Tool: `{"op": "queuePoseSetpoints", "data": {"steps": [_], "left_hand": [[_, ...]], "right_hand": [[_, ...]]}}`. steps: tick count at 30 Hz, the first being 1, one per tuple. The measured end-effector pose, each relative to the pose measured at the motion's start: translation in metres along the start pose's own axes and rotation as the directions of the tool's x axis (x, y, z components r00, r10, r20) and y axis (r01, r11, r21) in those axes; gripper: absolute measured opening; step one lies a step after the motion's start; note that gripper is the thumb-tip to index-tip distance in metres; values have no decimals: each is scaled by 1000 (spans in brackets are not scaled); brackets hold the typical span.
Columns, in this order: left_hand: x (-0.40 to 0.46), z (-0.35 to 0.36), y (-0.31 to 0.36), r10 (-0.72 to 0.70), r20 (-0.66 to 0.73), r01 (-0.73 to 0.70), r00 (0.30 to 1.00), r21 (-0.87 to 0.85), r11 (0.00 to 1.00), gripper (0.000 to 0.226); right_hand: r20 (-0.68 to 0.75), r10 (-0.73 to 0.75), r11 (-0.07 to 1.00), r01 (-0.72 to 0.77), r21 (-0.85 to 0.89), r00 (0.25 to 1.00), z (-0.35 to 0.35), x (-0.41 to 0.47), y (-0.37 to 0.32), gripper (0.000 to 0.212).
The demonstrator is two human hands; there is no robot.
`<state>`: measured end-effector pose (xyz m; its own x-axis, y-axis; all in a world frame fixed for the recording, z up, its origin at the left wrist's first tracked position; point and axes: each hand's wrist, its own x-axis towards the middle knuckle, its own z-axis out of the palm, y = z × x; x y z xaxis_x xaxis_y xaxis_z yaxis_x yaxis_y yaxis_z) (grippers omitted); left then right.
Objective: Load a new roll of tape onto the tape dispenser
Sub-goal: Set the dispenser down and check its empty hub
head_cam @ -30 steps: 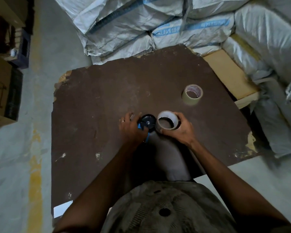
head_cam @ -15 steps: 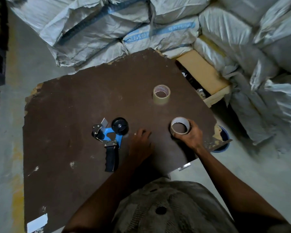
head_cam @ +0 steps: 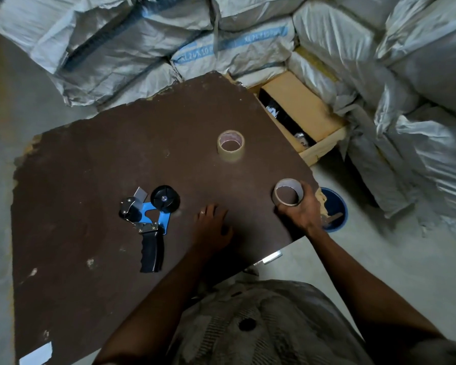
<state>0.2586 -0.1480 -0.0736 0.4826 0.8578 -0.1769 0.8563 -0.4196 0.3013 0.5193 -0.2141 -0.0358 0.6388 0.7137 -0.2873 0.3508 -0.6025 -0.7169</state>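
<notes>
We note the right hand [head_cam: 302,210] curled around an empty cardboard tape core [head_cam: 287,192] at the right edge of the brown board [head_cam: 90,159], fingers wrapped on its outer wall; the core appears spent, so we judge the step in hand to be setting it aside. The left hand [head_cam: 212,227] rests flat on the board, fingers relaxed, holding nothing, just to the right of the tape dispenser [head_cam: 148,219]. The dispenser lies on its side, black handle toward us, its black spool hub [head_cam: 165,200] bare, so loading is not yet begun. The new roll of tape [head_cam: 231,145] sits flat on the board, well apart from both hands, beyond them. To do this well, we would put the core down clear of the work area, so that it cannot be confused with the new roll, then free the right hand to fetch that roll while the left steadies the dispenser by its handle. Count: one dispenser, one full roll, one empty core, two hands. A blue tub [head_cam: 336,206] stands on the floor beside the board's edge; woven sacks [head_cam: 221,43] are stacked behind.
</notes>
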Motion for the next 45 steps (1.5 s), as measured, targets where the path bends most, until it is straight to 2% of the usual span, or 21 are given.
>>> {"op": "queuePoseSetpoints", "data": {"steps": [2,7,10,12,16,19,21,23,24,27,30,32,35,37,39,42,44,45], "left_hand": [[0,-2,0,7,20,-7,1000,4,1000,58],[2,-3,-9,29,-6,-29,1000,-42,999,57],[0,-7,-16,16,-40,-19,999,-76,997,57],[-3,-12,-20,-5,-66,-1,998,-92,996,53],[-11,-26,-30,-32,-107,21,994,-99,995,50],[-18,-43,-37,-59,-209,14,976,-214,977,35],[-24,-55,-44,-122,-304,24,945,-308,951,26],[-32,-65,-55,-197,-392,46,899,-363,931,22],[-37,-69,-61,-253,-426,68,868,-402,913,20],[-58,-76,-85,-450,-447,142,773,-570,809,16],[-83,-75,-111,-579,-416,190,701,-673,714,22],[-96,-72,-128,-647,-394,226,653,-714,663,22],[-108,-61,-155,-769,-274,352,578,-766,538,27],[-113,-53,-170,-798,-185,401,574,-786,471,30],[-117,-47,-180,-801,-129,421,585,-796,436,27],[-121,-42,-186,-822,-72,424,565,-829,364,27],[-120,-36,-192,-828,-38,410,560,-855,317,29],[-118,-31,-196,-829,-4,376,559,-890,258,25]], "right_hand": [[-11,-5,1000,5,-16,1000,2,0,0,97],[17,36,996,-35,-83,999,8,4,-1,125],[-23,-11,990,8,-140,1000,9,3,-10,123],[-59,-49,984,38,-175,997,11,1,-21,114],[-94,-198,958,173,-230,976,21,-5,-47,78],[-58,-298,948,288,-137,953,36,-12,-70,55],[48,-304,952,306,-33,951,55,-18,-83,40],[250,-243,970,242,35,937,81,-24,-94,29],[365,-214,975,221,23,906,95,-28,-99,26],[664,-127,978,203,-39,737,135,-54,-110,27],[815,-14,997,67,-30,579,166,-84,-119,16],[848,33,999,2,-40,529,186,-98,-121,13],[827,47,997,19,-69,561,211,-110,-124,31],[833,44,998,11,-60,552,223,-117,-130,37],[851,71,995,-93,-26,521,231,-125,-136,36],[863,167,942,-336,4,477,240,-137,-144,30],[869,209,899,-438,10,449,246,-142,-147,26],[874,216,887,-462,11,435,250,-145,-149,24]]}}
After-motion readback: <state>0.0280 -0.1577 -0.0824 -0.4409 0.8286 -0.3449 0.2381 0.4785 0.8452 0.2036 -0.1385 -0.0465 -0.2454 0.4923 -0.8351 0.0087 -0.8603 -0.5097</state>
